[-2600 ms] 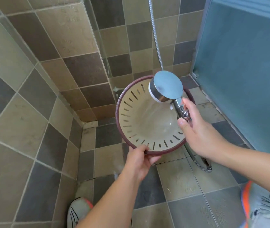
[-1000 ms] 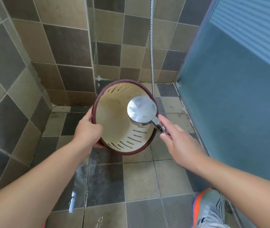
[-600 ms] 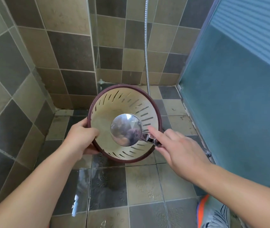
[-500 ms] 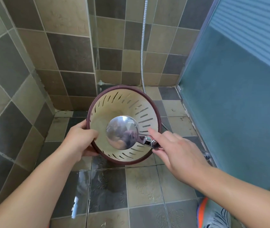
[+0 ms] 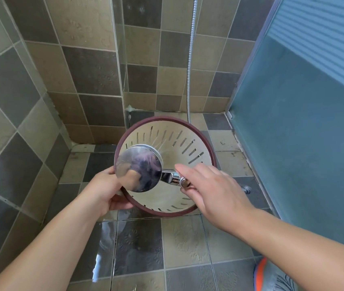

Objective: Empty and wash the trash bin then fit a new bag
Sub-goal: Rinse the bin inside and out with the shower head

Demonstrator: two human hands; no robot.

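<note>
Wet tiled floor (image 5: 185, 244), tiled walls (image 5: 87, 66), frosted blue glass door (image 5: 305, 127), grey-orange shoe (image 5: 276, 276).

Trash bin (image 5: 179, 141) held above the tiled floor (image 5: 184, 244) near the corner where two tiled walls (image 5: 87, 66) meet, its opening tilted toward the camera; left hand (image 5: 104, 191) on its left rim, glass door (image 5: 301, 127) to the right. Shower head (image 5: 138, 169) sits over the opening's left half, handle running right into the right hand (image 5: 215, 192). Hose (image 5: 190, 59) hangs behind the bin; a shoe (image 5: 276, 276) at lower right.
</note>
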